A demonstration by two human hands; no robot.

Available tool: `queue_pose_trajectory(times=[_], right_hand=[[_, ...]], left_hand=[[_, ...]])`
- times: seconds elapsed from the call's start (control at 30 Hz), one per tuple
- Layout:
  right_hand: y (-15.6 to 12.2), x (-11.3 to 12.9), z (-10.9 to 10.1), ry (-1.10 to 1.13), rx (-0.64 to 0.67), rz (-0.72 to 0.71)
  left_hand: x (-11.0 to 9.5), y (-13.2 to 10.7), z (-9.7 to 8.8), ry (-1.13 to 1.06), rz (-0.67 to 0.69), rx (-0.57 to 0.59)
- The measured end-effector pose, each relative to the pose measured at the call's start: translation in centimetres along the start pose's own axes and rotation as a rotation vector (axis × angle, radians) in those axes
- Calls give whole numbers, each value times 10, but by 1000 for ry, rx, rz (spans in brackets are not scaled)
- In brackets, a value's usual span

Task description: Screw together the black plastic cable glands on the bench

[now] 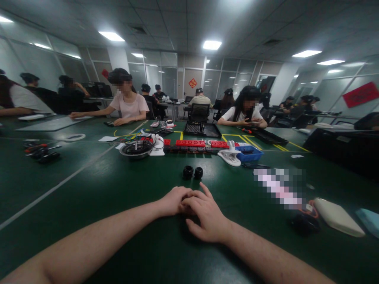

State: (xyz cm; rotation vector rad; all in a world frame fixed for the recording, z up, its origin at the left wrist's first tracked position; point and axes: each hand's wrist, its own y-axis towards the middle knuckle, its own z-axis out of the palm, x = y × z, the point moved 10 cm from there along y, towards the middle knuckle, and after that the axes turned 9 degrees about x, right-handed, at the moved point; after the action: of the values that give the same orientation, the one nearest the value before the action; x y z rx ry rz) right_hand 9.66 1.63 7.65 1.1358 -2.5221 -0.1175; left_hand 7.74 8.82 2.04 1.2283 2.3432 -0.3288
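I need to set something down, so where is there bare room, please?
Bare tabletop lies between the pale line and two black pieces, and between the right hand and dark rounded item. Around the red blocks, white clamps and blue tray it is crowded.

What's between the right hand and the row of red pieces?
In the head view, two black round parts sit side by side on the green table between the right hand and the red row.
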Motion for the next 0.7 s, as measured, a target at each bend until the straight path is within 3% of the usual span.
queue_pose_trajectory(times=[0.17, 0.33, 0.47, 0.6, 0.7], right_hand=[[-7, 2, -10, -37, -120, -56], [-8, -19, -27, -132, -212, 124], [-3, -35, -24, -160, -107, 262], [2, -41, -9, -178, 54, 300], [3, -43, -6, -176, 81, 309]], left_hand=[[8, 1, 3, 1, -46, 0], [8, 1, 2, -14, -18, -34], [10, 0, 3, -30, -41, -19], [9, 1, 3, -20, -42, -16], [8, 1, 2, -25, -52, -12]])
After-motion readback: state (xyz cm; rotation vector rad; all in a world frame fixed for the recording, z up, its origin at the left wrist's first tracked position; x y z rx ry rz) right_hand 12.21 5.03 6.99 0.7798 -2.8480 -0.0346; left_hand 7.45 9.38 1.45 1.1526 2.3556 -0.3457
